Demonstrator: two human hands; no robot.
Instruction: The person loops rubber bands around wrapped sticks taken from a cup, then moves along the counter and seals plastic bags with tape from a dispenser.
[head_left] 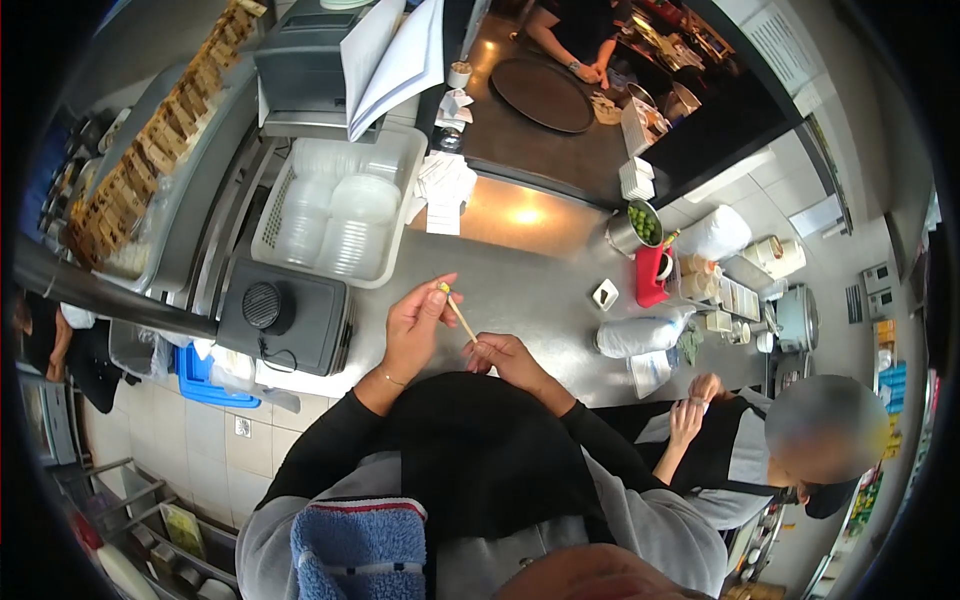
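Note:
In front of my dark apron, both hands hold one thin wooden stick (461,318) at a slant over the steel counter. My left hand (414,325) pinches its upper end between thumb and fingers, where a small yellow bit shows; I cannot make out what that bit is. Around the lower end, the fingers of my right hand (508,360) are closed. A little white shows beside the right fingers, too small to name.
Left stands a white crate (405,190) of clear plastic containers, with a dark lidded box (285,315) nearer me. Paper slips (443,190) lie behind. Rightward are a pot of green limes (641,225), a red holder (654,276) and a plastic bag (640,337). A co-worker (735,440) stands close right.

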